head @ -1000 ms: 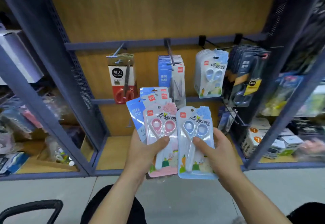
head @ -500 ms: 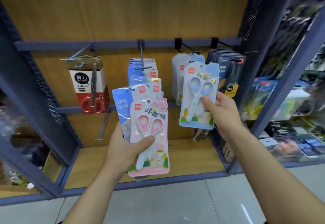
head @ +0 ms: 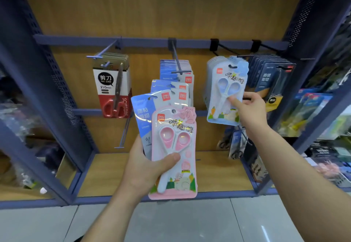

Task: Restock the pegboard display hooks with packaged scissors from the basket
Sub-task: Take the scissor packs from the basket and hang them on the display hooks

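Note:
My left hand (head: 150, 167) grips a fanned stack of packaged scissors, with a pink scissors pack (head: 174, 146) in front and blue packs (head: 144, 110) behind it. My right hand (head: 248, 110) pinches a light blue scissors pack (head: 226, 91) by its right side, thumb on the front. That pack is held up against the row of matching packs on the third hook (head: 228, 51), its hang hole at the hook's tip. I cannot tell whether it is threaded on. The basket is out of view.
Other hooks hold red-handled scissors packs (head: 114, 88), blue packs (head: 176, 71) and dark navy packs (head: 271, 76). An empty hook (head: 123, 133) hangs from the lower rail. A wooden shelf (head: 218, 173) lies below. Blue perforated uprights (head: 57, 82) frame the bay, with crowded shelves on both sides.
My right hand has lifted the light blue pack away from the stack, up and right to the third hook. My left hand still holds the remaining packs. The view came closer.

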Tool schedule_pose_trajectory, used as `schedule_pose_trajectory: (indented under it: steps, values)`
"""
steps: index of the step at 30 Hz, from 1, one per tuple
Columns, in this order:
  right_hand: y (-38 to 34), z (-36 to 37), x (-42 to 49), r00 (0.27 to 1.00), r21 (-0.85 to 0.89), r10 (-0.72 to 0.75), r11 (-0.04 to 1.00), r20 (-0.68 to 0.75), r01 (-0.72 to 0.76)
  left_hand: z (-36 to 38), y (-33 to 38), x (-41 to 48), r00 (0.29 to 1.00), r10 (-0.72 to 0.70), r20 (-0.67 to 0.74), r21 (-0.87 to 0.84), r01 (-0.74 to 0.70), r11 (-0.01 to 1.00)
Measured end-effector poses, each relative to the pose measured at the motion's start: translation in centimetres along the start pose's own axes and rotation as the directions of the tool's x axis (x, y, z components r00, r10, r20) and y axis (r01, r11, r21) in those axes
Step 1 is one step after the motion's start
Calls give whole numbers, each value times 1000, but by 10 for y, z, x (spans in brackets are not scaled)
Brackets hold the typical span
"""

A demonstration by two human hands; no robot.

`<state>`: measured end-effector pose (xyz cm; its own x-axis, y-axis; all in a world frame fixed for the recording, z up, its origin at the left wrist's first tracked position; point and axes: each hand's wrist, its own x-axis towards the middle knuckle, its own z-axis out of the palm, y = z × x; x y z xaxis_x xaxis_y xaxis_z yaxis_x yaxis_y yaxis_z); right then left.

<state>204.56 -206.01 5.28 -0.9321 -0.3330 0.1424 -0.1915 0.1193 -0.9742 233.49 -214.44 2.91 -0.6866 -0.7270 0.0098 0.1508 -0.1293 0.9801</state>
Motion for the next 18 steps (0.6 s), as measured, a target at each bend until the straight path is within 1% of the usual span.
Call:
schedule_pose_trajectory:
  steps: [2, 3, 4, 5, 6, 7, 8, 9, 10, 11, 12, 13, 15, 18]
  values:
    - [1, 8, -7, 994, -96, 24, 995, -103, -34, 0, 0, -1, 1000, 6, 6, -20, -6, 1000]
    - [1, 9, -16, 987, -132, 3, 991, -158, -24, -1, -1, -2, 1000, 8, 7, -28, -7, 1000]
    - [1, 10, -30, 984, -140, -32, 990, -175, 7, -2, -3, -1, 1000, 13, 11, -34, -13, 999]
    - [2, 10, -50, 990, -109, -61, 993, -131, 47, -3, -4, -2, 1000, 18, 17, -39, -17, 999]
    - [5, 10, -73, 997, -50, -78, 996, -27, 77, -3, -7, -1, 1000, 22, 22, -43, -21, 999]
    - [7, 9, -98, 989, 7, -86, 996, 119, 86, -3, -9, -1, 999, 29, 22, -45, -27, 999]
    - [8, 8, -122, 957, 54, -93, 995, 275, 81, -3, -11, -1, 999, 39, 21, -45, -38, 998]
    - [7, 7, -143, 903, 105, -108, 992, 417, 70, -2, -12, -1, 999, 48, 20, -45, -47, 998]
    - [7, 7, -159, 845, 165, -124, 985, 519, 43, 0, -13, -2, 998, 60, 20, -43, -59, 997]
    - [6, 9, -171, 803, 211, -127, 977, 582, 1, 1, -13, -3, 998, 69, 16, -39, -68, 997]
    - [8, 10, -180, 786, 225, -118, 974, 606, -28, 2, -14, -4, 997, 72, 9, -38, -72, 997]
    - [11, 12, -185, 797, 220, -108, 975, 594, -32, 3, -15, -5, 998, 71, 2, -41, -70, 997]
    - [15, 16, -190, 851, 167, -102, 986, 515, 17, 5, -16, -7, 998, 65, 1, -45, -65, 997]
    - [22, 18, -193, 886, 130, -85, 991, 455, 28, 9, -19, -8, 998, 62, -14, -29, -63, 998]
